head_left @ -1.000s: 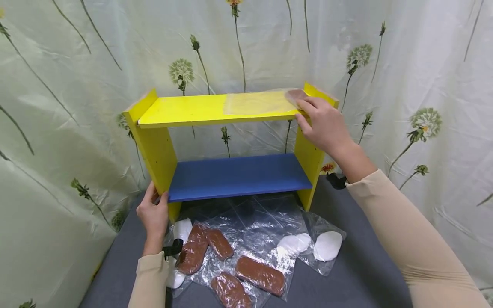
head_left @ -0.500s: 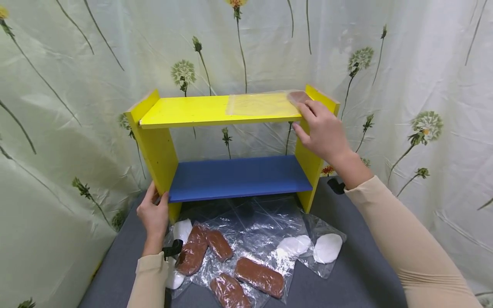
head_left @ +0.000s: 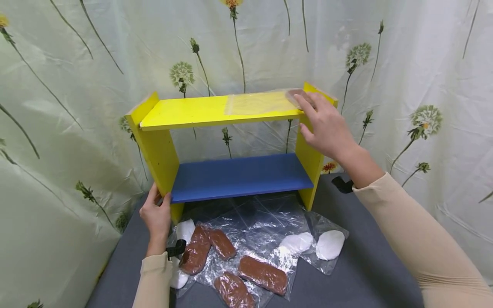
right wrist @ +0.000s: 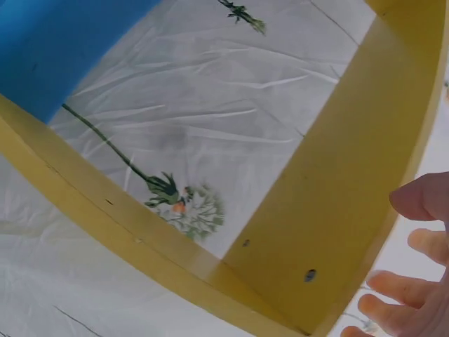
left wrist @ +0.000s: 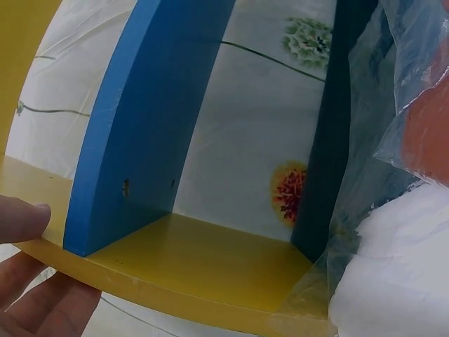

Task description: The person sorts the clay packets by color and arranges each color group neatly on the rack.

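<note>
- Flowered curtain (head_left: pixel 269 51) behind; grey counter (head_left: pixel 358 261) extends past both sides of the rack (head_left: pixel 155 154).
- Curtain visible through the gap between top shelf (head_left: pixel 188 112) and blue shelf (head_left: pixel 240 177); side panels rise above the top shelf at each end.
- Left hand (head_left: pixel 155 218): grasping the rack's left panel, low, beside the blue shelf's edge.
- Right hand (head_left: pixel 329 128): not clenched, fingers resting on the pouch (head_left: pixel 262 102) at the top shelf's right end.
- Bagged packs (head_left: pixel 263 275) lie before the rack.
</note>
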`<control>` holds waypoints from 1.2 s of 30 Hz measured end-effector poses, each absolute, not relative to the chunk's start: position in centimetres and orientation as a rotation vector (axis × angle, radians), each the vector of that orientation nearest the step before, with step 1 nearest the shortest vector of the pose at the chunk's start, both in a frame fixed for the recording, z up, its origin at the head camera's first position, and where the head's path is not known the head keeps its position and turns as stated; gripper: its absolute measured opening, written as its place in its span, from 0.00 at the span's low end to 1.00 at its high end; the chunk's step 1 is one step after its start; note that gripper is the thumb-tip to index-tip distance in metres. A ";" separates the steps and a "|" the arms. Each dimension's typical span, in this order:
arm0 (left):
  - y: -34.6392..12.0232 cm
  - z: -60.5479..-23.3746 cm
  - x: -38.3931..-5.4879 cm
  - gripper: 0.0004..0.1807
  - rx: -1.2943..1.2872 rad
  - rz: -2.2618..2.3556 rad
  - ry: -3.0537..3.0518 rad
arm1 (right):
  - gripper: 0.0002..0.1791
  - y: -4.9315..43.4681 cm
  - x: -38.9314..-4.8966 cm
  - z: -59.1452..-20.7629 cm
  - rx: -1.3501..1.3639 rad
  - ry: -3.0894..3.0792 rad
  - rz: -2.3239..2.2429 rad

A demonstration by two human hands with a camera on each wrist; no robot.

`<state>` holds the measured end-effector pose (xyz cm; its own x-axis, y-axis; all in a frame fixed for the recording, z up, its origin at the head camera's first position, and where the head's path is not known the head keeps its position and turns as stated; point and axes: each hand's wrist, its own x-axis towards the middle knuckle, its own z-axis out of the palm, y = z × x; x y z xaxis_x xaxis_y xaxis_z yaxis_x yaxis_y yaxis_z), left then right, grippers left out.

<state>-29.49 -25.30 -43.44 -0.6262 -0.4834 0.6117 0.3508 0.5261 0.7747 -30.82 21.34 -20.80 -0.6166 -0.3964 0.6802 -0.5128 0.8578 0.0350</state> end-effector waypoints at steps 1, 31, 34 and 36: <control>-25.3 -43.4 -29.5 0.31 0.109 -1.211 -1.896 | 0.40 21.3 -30.5 -20.8 0.669 -2.297 0.196; -25.7 -43.3 -29.6 0.35 0.055 -1.246 -1.883 | 0.37 16.4 -22.7 -31.4 0.974 -2.190 0.278; -25.8 -43.2 -29.6 0.36 0.038 -1.253 -1.885 | 0.37 15.9 -22.1 -32.9 0.970 -2.231 0.340; -25.8 -43.1 -29.6 0.35 0.031 -1.256 -1.882 | 0.38 15.5 -21.7 -34.1 0.964 -2.259 0.364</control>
